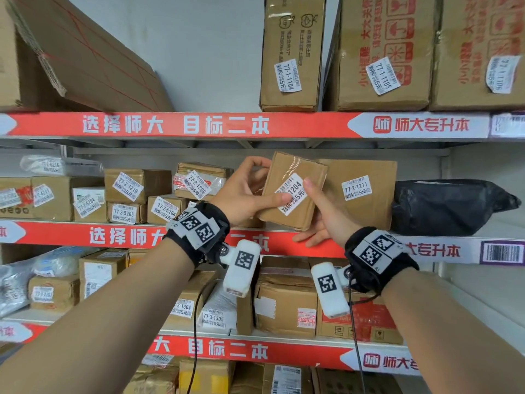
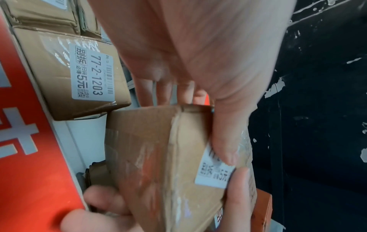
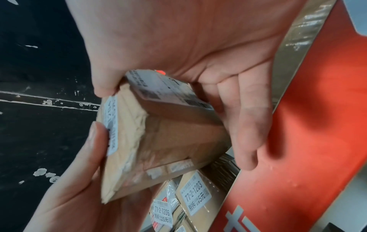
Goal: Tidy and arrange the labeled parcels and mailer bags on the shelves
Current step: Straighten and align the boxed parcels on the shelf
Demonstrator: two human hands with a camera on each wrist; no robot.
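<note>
Both my hands hold one small taped cardboard parcel point(image 1: 294, 189) in front of the middle shelf, tilted, its white label ending 1204 facing me. My left hand point(image 1: 265, 183) grips its left side, thumb on the label and fingers curled over the top corner. My right hand point(image 1: 315, 214) holds its right side, thumb on the label's edge and fingers spread under the back. The left wrist view shows the parcel point(image 2: 158, 157) with my left thumb on its label. In the right wrist view the parcel point(image 3: 158, 133) sits between thumb and fingers point(image 3: 250, 125), a shipping label on its rear face.
Behind the parcel stands box 77-2-1211 point(image 1: 360, 189), with a black mailer bag point(image 1: 449, 206) to its right. Boxes 77-2-1206 point(image 1: 199, 180) and 77-2-1210 point(image 1: 129, 184) crowd the shelf's left; box 77-2-1203 point(image 2: 79, 75) lies beneath my hands. Red shelf edge point(image 1: 113, 236). Large cartons fill the top shelf.
</note>
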